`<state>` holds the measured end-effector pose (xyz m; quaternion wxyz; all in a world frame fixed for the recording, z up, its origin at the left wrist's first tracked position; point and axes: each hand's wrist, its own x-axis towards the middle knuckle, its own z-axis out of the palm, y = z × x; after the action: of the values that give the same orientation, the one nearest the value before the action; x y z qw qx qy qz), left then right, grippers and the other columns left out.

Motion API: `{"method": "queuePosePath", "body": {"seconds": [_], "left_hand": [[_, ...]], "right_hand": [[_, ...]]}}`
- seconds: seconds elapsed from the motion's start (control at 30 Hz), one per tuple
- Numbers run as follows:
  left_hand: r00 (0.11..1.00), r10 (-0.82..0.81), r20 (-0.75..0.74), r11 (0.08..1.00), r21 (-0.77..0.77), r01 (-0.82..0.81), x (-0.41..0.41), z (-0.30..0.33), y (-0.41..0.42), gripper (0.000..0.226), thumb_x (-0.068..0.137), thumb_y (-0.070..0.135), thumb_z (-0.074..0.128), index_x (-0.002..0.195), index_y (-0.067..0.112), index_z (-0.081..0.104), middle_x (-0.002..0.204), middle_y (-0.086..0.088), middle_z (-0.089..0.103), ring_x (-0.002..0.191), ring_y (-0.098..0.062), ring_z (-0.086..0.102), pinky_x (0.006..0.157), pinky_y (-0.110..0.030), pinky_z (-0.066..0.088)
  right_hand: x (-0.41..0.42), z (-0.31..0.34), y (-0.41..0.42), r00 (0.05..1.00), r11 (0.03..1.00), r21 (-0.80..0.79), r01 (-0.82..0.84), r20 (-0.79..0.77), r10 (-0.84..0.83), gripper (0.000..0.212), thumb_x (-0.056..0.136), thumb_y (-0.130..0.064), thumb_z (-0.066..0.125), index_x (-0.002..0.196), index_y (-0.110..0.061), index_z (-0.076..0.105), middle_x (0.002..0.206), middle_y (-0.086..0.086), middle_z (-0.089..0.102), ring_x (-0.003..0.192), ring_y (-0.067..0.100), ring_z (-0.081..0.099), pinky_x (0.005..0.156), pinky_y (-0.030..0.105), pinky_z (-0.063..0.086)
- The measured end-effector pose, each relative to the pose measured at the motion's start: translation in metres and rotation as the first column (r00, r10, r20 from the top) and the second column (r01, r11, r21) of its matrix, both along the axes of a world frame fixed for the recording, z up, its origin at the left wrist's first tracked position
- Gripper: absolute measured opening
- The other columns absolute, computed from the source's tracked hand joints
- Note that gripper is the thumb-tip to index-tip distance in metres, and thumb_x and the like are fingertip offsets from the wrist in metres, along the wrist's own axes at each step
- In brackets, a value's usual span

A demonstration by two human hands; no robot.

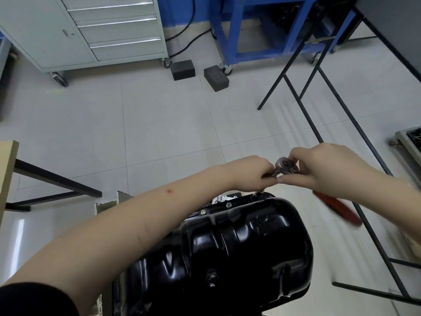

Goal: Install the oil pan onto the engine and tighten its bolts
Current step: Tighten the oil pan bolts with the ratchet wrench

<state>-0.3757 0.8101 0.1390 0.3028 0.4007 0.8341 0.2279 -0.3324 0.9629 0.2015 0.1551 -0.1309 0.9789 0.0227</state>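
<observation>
Head view, looking down: nearest the viewer, a glossy black oil pan (pixel 239 249) sits on top of the engine, filling the lower middle of the frame, with small bolts (pixel 228 204) visible along its far flange. Both bare forearms reach over the oil pan to its far edge. The left hand (pixel 252 173) pinches the extension shaft just below the head of a ratchet wrench (pixel 284 168). The right hand (pixel 328 169) curls round the ratchet wrench's head, and the red handle runs back under that wrist, blurred. The shaft's lower end meets the pan's far rim. Beyond lies a pale tiled floor (pixel 159 124), with black table legs (pixel 303 92) at right. Farther off, two dark blocks (pixel 198 73) lie by a grey drawer cabinet (pixel 91 33) on castors and a blue metal frame (pixel 268 42).
</observation>
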Motion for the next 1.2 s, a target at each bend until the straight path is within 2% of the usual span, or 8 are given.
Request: {"method": "queuePosePath", "body": {"seconds": [0.1, 0.33, 0.53, 0.7, 0.87, 0.93, 1.03, 1.2], "left_hand": [[0.999, 0.039, -0.035, 0.999, 0.009, -0.039, 0.001, -0.002, -0.002, 0.035, 0.096, 0.031, 0.044, 0.076, 0.004, 0.055, 0.053, 0.004, 0.040, 0.061, -0.022, 0.040, 0.050, -0.030, 0.023], [0.999, -0.031, -0.035, 0.999, 0.006, 0.031, 0.002, -0.001, 0.001, 0.033, 0.096, 0.024, 0.047, 0.081, -0.003, 0.059, 0.063, -0.007, 0.047, 0.062, -0.023, 0.039, 0.055, -0.027, 0.020], [1.000, -0.007, 0.027, 1.000, 0.017, 0.007, -0.005, -0.004, -0.004, 0.032, 0.096, 0.027, 0.047, 0.068, 0.010, 0.045, 0.051, 0.003, 0.039, 0.048, -0.009, 0.035, 0.046, -0.019, 0.028], [0.998, 0.014, 0.055, 0.999, 0.032, -0.016, -0.008, -0.005, 0.002, 0.034, 0.095, 0.029, 0.049, 0.069, 0.008, 0.047, 0.050, 0.001, 0.037, 0.047, -0.010, 0.034, 0.045, -0.016, 0.028], [0.997, -0.044, 0.063, 0.999, 0.001, 0.044, -0.010, -0.006, 0.006, 0.032, 0.095, 0.023, 0.048, 0.075, 0.000, 0.056, 0.055, 0.000, 0.043, 0.055, -0.019, 0.040, 0.051, -0.025, 0.026], [0.997, -0.064, 0.048, 0.998, -0.001, 0.064, -0.012, -0.006, 0.005, 0.033, 0.096, 0.023, 0.047, 0.067, 0.007, 0.049, 0.054, 0.001, 0.041, 0.050, -0.012, 0.037, 0.048, -0.015, 0.031], [0.997, -0.065, 0.034, 0.998, -0.008, 0.065, -0.012, -0.008, 0.004, 0.036, 0.097, 0.025, 0.044, 0.063, 0.011, 0.043, 0.055, 0.000, 0.042, 0.050, -0.010, 0.036, 0.048, -0.012, 0.032], [1.000, -0.007, 0.017, 1.000, 0.027, 0.006, -0.017, -0.006, 0.001, 0.036, 0.094, 0.033, 0.050, 0.070, 0.006, 0.049, 0.051, 0.000, 0.038, 0.047, -0.010, 0.033, 0.046, -0.017, 0.029]], "right_hand": [[0.003, -0.003, -0.005, 0.998, 0.997, -0.041, 0.061, -0.025, -0.062, 0.042, 0.075, -0.066, 0.042, 0.067, -0.026, 0.035, 0.069, -0.006, 0.058, 0.062, 0.016, 0.048, 0.047, 0.022, 0.029], [-0.001, 0.007, 0.002, 0.986, 0.967, -0.202, -0.157, 0.018, 0.164, 0.016, 0.086, -0.027, 0.059, 0.101, -0.024, 0.063, 0.094, -0.016, 0.063, 0.094, 0.009, 0.056, 0.071, 0.031, 0.046], [-0.001, -0.001, -0.003, 1.000, 0.999, 0.046, -0.029, -0.004, 0.029, 0.041, 0.076, -0.067, 0.038, 0.076, -0.025, 0.038, 0.068, -0.007, 0.051, 0.066, 0.018, 0.046, 0.046, 0.024, 0.026], [-0.003, -0.003, 0.000, 0.998, 0.998, -0.053, -0.015, -0.065, 0.012, 0.030, 0.085, -0.053, 0.047, 0.093, -0.026, 0.056, 0.079, -0.011, 0.058, 0.073, 0.015, 0.049, 0.052, 0.025, 0.033], [-0.005, 0.003, 0.005, 0.974, 0.967, -0.118, -0.225, -0.051, 0.220, 0.017, 0.087, -0.028, 0.056, 0.102, -0.024, 0.063, 0.092, -0.015, 0.062, 0.096, 0.012, 0.054, 0.069, 0.025, 0.042], [-0.007, 0.004, 0.004, 0.978, 0.979, -0.032, -0.204, -0.043, 0.202, 0.019, 0.086, -0.044, 0.052, 0.099, -0.031, 0.059, 0.085, -0.018, 0.059, 0.087, 0.008, 0.052, 0.058, 0.016, 0.030], [-0.008, 0.002, -0.001, 0.998, 0.998, 0.021, -0.057, 0.020, 0.056, 0.041, 0.071, -0.070, 0.036, 0.073, -0.030, 0.046, 0.066, -0.013, 0.052, 0.063, 0.012, 0.046, 0.047, 0.021, 0.025], [-0.006, -0.001, -0.002, 0.998, 0.999, -0.040, 0.006, -0.063, -0.008, 0.035, 0.079, -0.061, 0.043, 0.073, -0.027, 0.047, 0.066, -0.009, 0.055, 0.065, 0.017, 0.049, 0.048, 0.025, 0.031]]}}
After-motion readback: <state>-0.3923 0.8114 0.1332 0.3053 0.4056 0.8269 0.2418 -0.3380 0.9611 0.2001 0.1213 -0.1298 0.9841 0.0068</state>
